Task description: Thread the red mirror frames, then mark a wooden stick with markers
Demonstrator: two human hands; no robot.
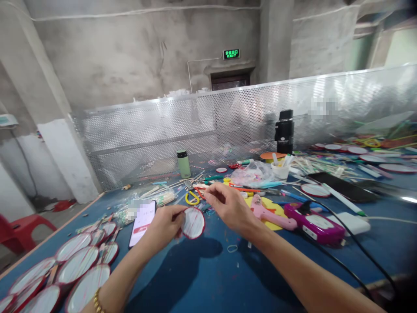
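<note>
My left hand (165, 225) is closed on a small round white fan with a red rim (193, 223), held upright above the blue table (208, 278). My right hand (228, 208) hovers just right of the fan, thumb and forefinger pinched together near its upper edge; what they pinch is too small to make out. A phone with a lit screen (142, 222) lies just left of my left hand. A pink glue gun (269, 213) rests on a yellow disc (273, 208) to the right.
Several finished red-rimmed fans (70, 269) lie stacked at the lower left. A purple device (314, 226) with a black cable, a green bottle (184, 164), a black flask (284, 131), yellow scissors (192, 199), sticks and a perforated metal screen (208, 126) fill the back.
</note>
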